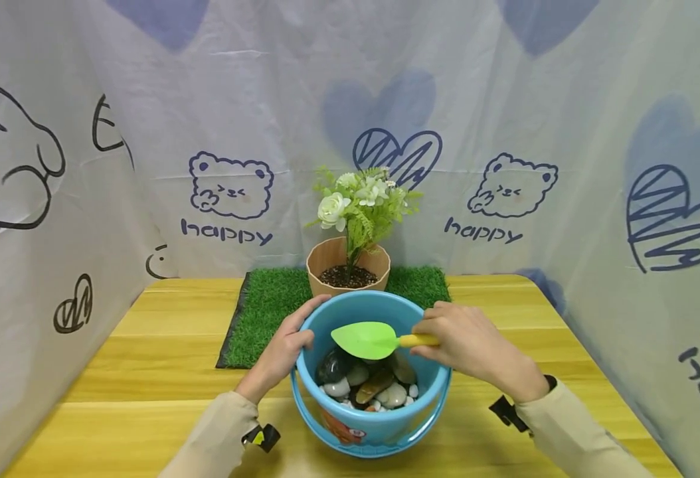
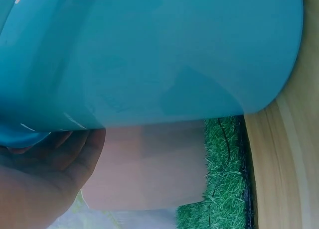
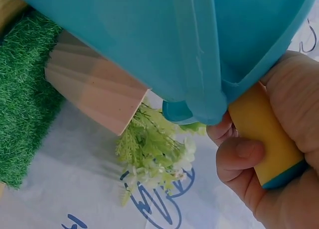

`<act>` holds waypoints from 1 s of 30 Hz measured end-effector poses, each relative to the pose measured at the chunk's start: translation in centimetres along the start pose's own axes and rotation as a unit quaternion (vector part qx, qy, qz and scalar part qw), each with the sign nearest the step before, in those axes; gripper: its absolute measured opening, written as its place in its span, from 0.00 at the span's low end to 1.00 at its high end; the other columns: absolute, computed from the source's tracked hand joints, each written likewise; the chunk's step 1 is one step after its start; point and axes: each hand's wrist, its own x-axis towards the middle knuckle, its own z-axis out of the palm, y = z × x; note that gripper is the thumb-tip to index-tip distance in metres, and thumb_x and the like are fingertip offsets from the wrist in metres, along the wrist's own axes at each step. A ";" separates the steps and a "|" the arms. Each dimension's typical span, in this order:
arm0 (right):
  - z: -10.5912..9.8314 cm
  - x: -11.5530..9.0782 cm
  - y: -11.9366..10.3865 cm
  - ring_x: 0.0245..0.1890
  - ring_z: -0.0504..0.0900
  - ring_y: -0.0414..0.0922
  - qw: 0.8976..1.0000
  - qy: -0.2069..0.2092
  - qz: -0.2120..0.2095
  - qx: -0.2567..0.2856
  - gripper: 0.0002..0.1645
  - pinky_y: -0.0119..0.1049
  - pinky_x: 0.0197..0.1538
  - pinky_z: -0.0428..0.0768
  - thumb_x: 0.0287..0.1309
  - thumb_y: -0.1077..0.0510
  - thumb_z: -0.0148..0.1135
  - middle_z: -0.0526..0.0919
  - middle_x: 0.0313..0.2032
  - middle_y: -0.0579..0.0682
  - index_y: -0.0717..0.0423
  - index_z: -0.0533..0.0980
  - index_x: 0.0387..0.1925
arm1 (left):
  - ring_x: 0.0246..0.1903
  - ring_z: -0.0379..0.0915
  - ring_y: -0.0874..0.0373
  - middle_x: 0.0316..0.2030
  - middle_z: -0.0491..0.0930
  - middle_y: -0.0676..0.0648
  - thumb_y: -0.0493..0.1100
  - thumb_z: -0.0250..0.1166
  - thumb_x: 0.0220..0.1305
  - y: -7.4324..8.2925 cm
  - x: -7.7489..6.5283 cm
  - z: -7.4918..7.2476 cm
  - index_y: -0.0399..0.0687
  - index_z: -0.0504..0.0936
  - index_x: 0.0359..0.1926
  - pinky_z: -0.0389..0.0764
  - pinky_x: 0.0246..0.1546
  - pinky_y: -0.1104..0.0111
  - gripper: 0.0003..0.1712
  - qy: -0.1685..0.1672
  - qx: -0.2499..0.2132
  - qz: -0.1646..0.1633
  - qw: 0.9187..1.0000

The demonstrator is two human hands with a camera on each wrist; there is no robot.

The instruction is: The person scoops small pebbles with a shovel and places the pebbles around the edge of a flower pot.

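Note:
A light-blue plastic bucket (image 1: 374, 431) stands on the table in the head view, its handle hanging down in front. Inside lie smooth stones (image 1: 376, 385), dark, brown and white, with small white pebbles among them. My left hand (image 1: 281, 348) grips the bucket's left rim, thumb on the near side. In my right hand (image 1: 469, 342) is the yellow handle (image 3: 264, 134) of a toy trowel, my fingers curled round it at the right rim. The trowel's green blade (image 1: 364, 340) is over the stones inside the bucket.
Right behind the bucket, a pinkish-tan pot (image 1: 320, 262) of white flowers (image 1: 362, 196) and dark soil stands on an artificial grass mat (image 1: 266, 318). The wooden table (image 1: 165, 372) is enclosed by printed cloth (image 1: 320, 60) at the back and sides.

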 end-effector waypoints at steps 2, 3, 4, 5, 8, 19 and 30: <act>-0.1 0.0 0.1 0.25 0.70 0.35 1.000 -0.001 -0.002 0.000 0.09 0.25 0.26 0.68 0.49 0.46 0.73 0.77 0.24 0.37 0.44 0.84 0.28 | 0.53 0.70 0.40 0.66 0.67 0.35 0.30 0.45 0.49 -0.1 0.1 0.1 0.50 0.59 0.75 0.75 0.40 0.58 0.46 0.002 -0.003 0.002 1.000; -0.1 0.0 0.1 0.25 0.70 0.35 1.000 -0.002 -0.005 0.000 0.08 0.25 0.26 0.68 0.48 0.46 0.73 0.76 0.24 0.37 0.44 0.84 0.27 | 0.53 0.70 0.40 0.66 0.67 0.35 0.30 0.45 0.49 -0.1 0.1 0.1 0.50 0.59 0.75 0.75 0.39 0.59 0.46 0.003 -0.005 0.003 1.000; -0.2 0.0 0.2 0.25 0.69 0.35 1.000 -0.003 -0.007 -0.001 0.08 0.25 0.26 0.67 0.48 0.46 0.73 0.75 0.23 0.37 0.43 0.83 0.26 | 0.53 0.70 0.40 0.66 0.67 0.35 0.30 0.45 0.49 -0.1 0.1 0.1 0.50 0.59 0.75 0.75 0.39 0.59 0.47 0.004 -0.005 0.003 1.000; -0.2 0.0 0.2 0.24 0.69 0.35 1.000 -0.004 -0.010 -0.002 0.08 0.26 0.26 0.67 0.48 0.46 0.73 0.74 0.23 0.36 0.43 0.82 0.25 | 0.54 0.70 0.40 0.66 0.67 0.35 0.30 0.46 0.49 -0.1 0.1 0.2 0.50 0.59 0.75 0.75 0.39 0.59 0.47 0.004 -0.004 0.003 1.000; -0.2 0.1 0.3 0.24 0.67 0.34 1.000 -0.010 -0.015 -0.001 0.09 0.25 0.26 0.65 0.48 0.47 0.74 0.72 0.21 0.35 0.42 0.80 0.23 | 0.56 0.70 0.39 0.67 0.67 0.36 0.31 0.46 0.49 -0.1 0.2 0.2 0.51 0.59 0.75 0.76 0.40 0.60 0.46 0.003 -0.003 0.002 1.000; -0.1 0.3 0.1 0.21 0.60 0.33 1.000 -0.015 -0.008 0.006 0.15 0.24 0.23 0.60 0.46 0.43 0.74 0.64 0.17 0.34 0.40 0.76 0.17 | 0.57 0.70 0.40 0.68 0.66 0.38 0.30 0.45 0.50 -0.2 -0.2 0.2 0.51 0.60 0.74 0.72 0.44 0.58 0.46 0.015 -0.001 0.000 1.000; 0.1 0.7 -0.1 0.21 0.59 0.33 1.000 -0.022 -0.003 0.014 0.16 0.24 0.22 0.59 0.45 0.40 0.74 0.66 0.16 0.33 0.40 0.78 0.17 | 0.57 0.70 0.40 0.67 0.67 0.39 0.30 0.45 0.49 -0.3 -0.1 0.3 0.52 0.61 0.74 0.72 0.48 0.56 0.46 0.018 -0.003 0.006 1.000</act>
